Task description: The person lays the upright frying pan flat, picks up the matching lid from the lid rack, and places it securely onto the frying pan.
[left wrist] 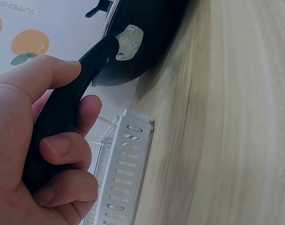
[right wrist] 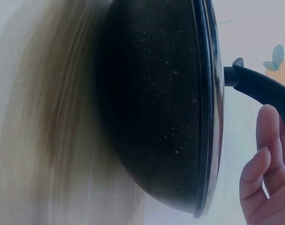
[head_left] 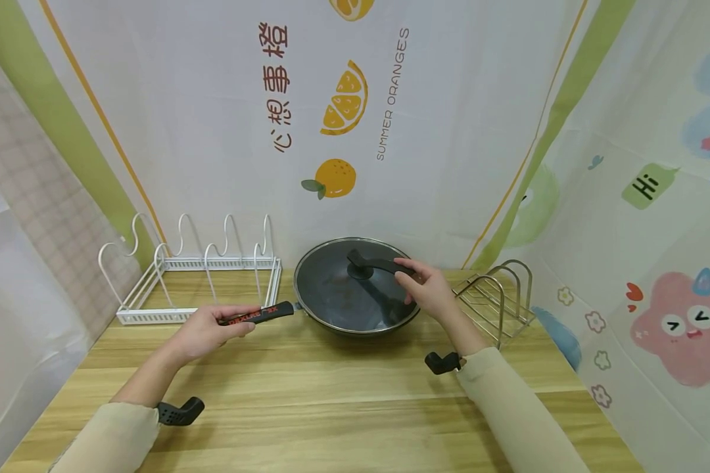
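A dark wok stands on the wooden table against the back curtain, its handle pointing left. My left hand grips the black wok handle, fingers curled round it and thumb along it. Over the wok lies a glass lid with a metal rim and a curved black lid handle that reaches out to the right. At the free end of that handle, my right hand holds it between thumb and fingers. In the right wrist view, the lid sits flush on the wok's rim.
To the left, behind my left hand, stands a white rack with tall wire loops. A smaller metal wire rack is at the right, beside my right forearm. Printed curtains hang behind and along the sides of the wooden table.
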The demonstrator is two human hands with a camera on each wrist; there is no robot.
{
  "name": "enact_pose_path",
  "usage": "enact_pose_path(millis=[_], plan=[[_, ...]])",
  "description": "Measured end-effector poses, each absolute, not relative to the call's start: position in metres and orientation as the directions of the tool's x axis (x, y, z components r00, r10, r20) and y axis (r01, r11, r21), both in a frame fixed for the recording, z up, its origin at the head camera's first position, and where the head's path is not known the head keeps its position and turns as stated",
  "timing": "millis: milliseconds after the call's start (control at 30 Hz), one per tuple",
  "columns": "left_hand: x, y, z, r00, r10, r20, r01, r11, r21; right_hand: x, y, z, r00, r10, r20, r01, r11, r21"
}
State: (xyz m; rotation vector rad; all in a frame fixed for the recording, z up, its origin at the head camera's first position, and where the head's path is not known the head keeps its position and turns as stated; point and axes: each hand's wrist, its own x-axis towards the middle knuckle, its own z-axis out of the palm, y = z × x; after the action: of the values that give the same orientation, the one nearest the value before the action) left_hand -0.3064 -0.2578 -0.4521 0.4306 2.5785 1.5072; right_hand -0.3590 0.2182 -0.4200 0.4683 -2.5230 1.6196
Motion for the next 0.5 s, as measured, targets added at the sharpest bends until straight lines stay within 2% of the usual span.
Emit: enact_pose_path(millis=[500], plan=[[-0.3057,-0.257,-0.4509,-0.952,0.304,0.045,0.189,0.461,0.867,-0.3487,0.2139,-0.4134,-0.962,-0.182,0.201,-0.262,0.438,-0.86]])
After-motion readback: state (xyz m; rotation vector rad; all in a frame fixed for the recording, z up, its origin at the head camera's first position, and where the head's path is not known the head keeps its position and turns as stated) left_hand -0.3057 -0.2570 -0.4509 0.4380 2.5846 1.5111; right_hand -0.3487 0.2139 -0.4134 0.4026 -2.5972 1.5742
